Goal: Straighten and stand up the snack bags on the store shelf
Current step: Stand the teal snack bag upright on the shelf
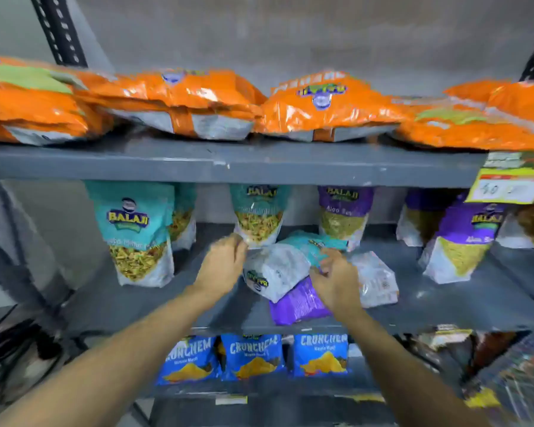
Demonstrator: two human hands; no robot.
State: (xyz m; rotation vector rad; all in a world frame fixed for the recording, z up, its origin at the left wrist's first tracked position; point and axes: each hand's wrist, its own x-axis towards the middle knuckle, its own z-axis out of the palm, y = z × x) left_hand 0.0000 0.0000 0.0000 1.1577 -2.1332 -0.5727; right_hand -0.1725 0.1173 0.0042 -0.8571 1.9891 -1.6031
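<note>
On the middle shelf a teal snack bag lies flat on its back, on top of a fallen purple bag; a third fallen bag shows its white back beside them. My left hand touches the teal bag's left end, fingers curled at its edge. My right hand grips the same bag's right side. Upright teal bags stand at the left and behind my hands. Purple bags stand upright further right.
The top shelf holds several orange bags lying flat. Below, blue Crunchem bags stand in a row. A yellow price tag hangs from the top shelf's right edge. Black cables lie on the floor at lower left.
</note>
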